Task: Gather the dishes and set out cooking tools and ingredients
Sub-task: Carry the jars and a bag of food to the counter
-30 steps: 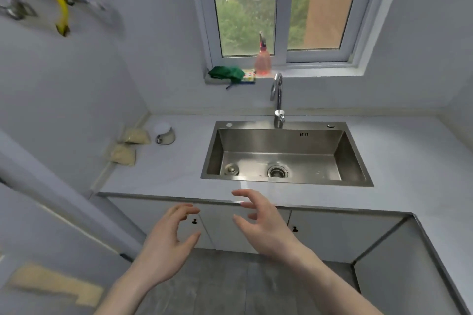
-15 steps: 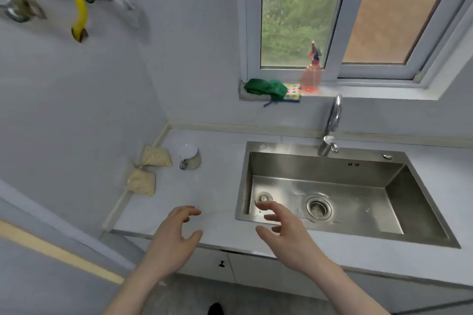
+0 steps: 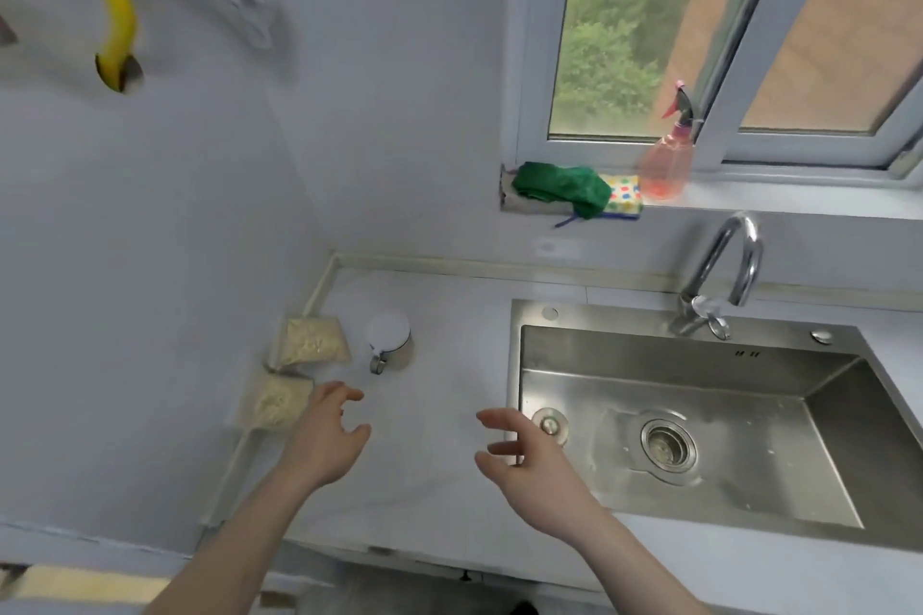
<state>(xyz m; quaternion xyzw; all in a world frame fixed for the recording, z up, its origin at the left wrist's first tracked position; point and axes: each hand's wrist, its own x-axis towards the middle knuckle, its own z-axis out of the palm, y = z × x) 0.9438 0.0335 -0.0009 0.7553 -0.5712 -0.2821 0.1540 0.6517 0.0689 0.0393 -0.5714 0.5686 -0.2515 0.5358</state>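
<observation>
Two clear packets of pale grain lie against the left wall on the grey counter, one farther back (image 3: pixel 312 342) and one nearer (image 3: pixel 277 402). A small metal cup with a white lid (image 3: pixel 389 342) stands beside the far packet. My left hand (image 3: pixel 327 434) hovers over the counter just right of the near packet, fingers loosely spread, holding nothing. My right hand (image 3: pixel 529 457) hangs over the counter at the sink's left rim, fingers relaxed and empty.
A steel sink (image 3: pixel 699 420) with a curved tap (image 3: pixel 724 275) fills the right side. On the windowsill sit a green cloth (image 3: pixel 559 187), a dotted sponge (image 3: pixel 624 195) and a pink spray bottle (image 3: pixel 667 155). Utensils with a yellow handle (image 3: pixel 117 15) hang on the left wall.
The view has moved closer and to the left, toward the counter corner. Both hands have reached forward over the counter, the left one nearing the grain packets.
</observation>
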